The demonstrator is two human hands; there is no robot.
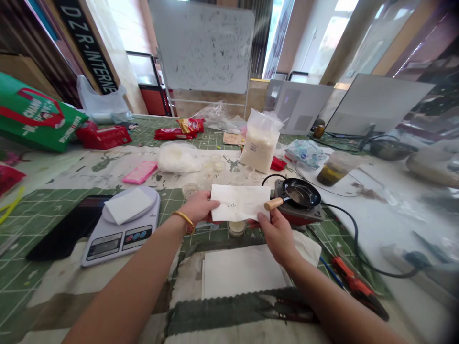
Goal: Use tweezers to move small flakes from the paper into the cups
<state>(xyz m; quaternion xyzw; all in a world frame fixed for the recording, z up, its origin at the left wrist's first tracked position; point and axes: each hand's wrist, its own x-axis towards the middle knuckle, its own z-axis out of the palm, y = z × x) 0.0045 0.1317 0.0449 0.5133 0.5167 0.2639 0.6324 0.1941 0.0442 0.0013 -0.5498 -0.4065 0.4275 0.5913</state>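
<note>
Both my hands hold up a white sheet of paper (239, 202) with small dark specks on it, above the table's middle. My left hand (199, 208), with a gold bracelet at the wrist, grips its left edge. My right hand (276, 234) pinches its lower right corner. Under the paper stands a small clear cup (236, 228) with pale contents. Just right of the paper sits a small black pan (300, 193) with a wooden handle on a red electric hotplate (301, 216).
A white kitchen scale (120, 229) carrying folded paper stands at the left, beside a black tablet (68, 228). A bag of white granules (258, 145), several small cups, a white sheet (240, 272), an orange-handled tool (355, 285) and a black cable (355, 229) surround the hands.
</note>
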